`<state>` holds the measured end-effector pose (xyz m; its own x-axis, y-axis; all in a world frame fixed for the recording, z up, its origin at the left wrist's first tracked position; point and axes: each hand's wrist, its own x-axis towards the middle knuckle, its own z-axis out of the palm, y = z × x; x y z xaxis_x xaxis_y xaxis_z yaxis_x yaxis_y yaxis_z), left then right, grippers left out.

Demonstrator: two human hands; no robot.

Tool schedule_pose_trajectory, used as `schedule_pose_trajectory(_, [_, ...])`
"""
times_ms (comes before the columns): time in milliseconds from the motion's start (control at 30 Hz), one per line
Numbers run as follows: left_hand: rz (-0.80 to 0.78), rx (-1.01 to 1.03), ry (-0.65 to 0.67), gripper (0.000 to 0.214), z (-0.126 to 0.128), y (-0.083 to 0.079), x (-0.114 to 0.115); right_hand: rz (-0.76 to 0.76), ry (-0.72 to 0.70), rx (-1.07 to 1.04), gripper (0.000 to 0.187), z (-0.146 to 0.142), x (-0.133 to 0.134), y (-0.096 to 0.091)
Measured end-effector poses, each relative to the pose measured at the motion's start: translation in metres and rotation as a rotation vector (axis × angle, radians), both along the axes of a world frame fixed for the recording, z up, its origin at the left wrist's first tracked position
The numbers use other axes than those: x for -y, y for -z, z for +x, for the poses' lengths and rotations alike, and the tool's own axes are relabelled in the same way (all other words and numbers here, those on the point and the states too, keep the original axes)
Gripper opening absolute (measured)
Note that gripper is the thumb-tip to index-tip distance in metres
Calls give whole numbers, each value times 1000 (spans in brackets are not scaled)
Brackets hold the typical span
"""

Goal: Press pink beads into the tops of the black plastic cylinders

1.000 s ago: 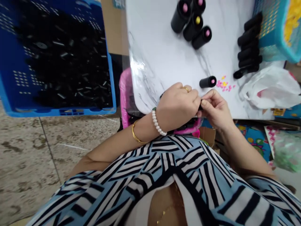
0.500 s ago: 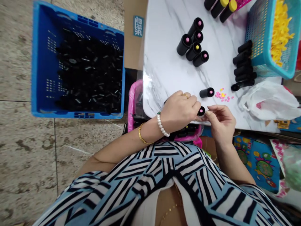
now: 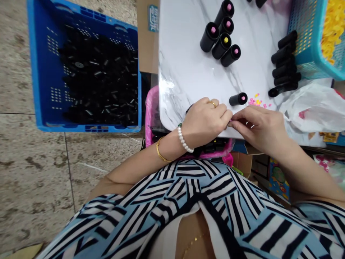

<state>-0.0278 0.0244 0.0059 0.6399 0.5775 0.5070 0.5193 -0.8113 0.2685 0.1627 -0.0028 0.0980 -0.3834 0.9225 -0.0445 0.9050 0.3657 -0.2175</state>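
Observation:
My left hand [image 3: 207, 120] is wrapped around a black tube [image 3: 189, 108], with only a bit of it showing past the knuckles. At the tube's other end my right hand [image 3: 260, 127] pinches thumb and forefinger together, touching the left fingertips. Those fingers hide the tube's mouth, and whatever they pinch is too small to make out. Just beyond, a single black tube [image 3: 237, 99] with a pink tip in its mouth lies on the marbled table [image 3: 185, 72]. Small pink and yellow pieces [image 3: 255, 100] are scattered beside my right hand.
Several black tubes [image 3: 221, 46] with pink or yellow tips stand farther back. More black tubes [image 3: 285, 68] lie by a turquoise basket [image 3: 307, 54] of yellow parts. A white plastic bag [image 3: 315, 106] is at right, a blue crate [image 3: 33, 72] of black parts at left, a pink-lined bin [image 3: 151, 115] below the table edge.
My right hand has moved in over the held tube's mouth, covering the pink tip that showed before. The left hand keeps its grip. The whole view has shifted slightly.

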Motion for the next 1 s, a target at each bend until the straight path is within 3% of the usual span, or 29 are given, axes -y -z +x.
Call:
schedule_pose_trajectory(200, [-106,-16,28,24,1,-5,-2,-116,-60,-23,7,10,-15,-4])
schedule_pose_trajectory(367, [-142,-24,44,23,1,-6,-2,-26,35,-72,7,11,-1,6])
schedule_pose_trajectory(500, [-107,-20,20,23,2,-5,0,-8,183,-246,7,10,18,24])
schedule_pose_trajectory(600, [-86,-17,-21,24,1,-10,1,-45,381,-573,26,11,34,45])
schedule_pose_trajectory(733, [-92,113,35,51,-6,-17,2,55,584,-880,59,10,47,68])
schedule_pose_trajectory(833, [-70,333,69,44,-18,-15,7,181,615,-772,80,4,46,71])
schedule_pose_trajectory(900, [-21,449,20,41,-27,-11,11,213,581,-619,97,-2,39,68])
schedule_pose_trajectory(933, [3,480,-22,40,-32,-9,12,217,549,-542,99,-6,34,67])
schedule_pose_trajectory(1000, [21,497,-114,33,-37,-4,14,237,479,-418,85,-12,18,66])
